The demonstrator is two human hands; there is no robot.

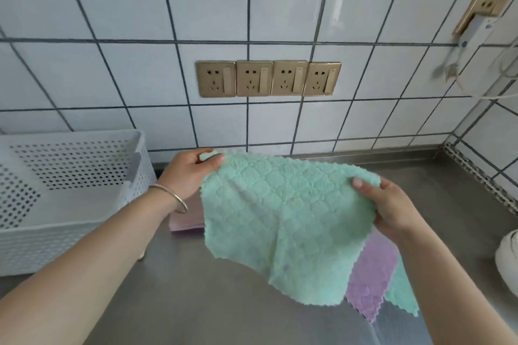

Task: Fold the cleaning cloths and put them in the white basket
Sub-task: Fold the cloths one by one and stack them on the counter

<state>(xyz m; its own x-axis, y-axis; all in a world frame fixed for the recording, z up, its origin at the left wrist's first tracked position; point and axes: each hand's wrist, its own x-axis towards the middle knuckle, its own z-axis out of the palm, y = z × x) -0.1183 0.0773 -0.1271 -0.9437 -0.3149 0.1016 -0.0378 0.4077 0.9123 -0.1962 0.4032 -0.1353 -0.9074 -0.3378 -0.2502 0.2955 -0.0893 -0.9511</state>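
Head view: left hand [187,173] and right hand [388,209] each pinch top corner of green cloth [283,221], spread taut for folding. Basket [70,193] just left of left hand, probably empty. More cloths [370,277] below right hand.

You see no readable text, label, brand, number or sign anywhere in this view. The four brass-coloured wall sockets [268,78] carry only their pin holes and blank rocker switches, with no lettering you can make out. The fifth socket [486,8] at upper right and the white plug adapter [473,33] beneath it are likewise unmarked, or too blurred for you to tell. The white basket [70,204] shows only rows of punched holes, and the green cloth [286,221] you hold bears a woven check pattern but no tag or print.
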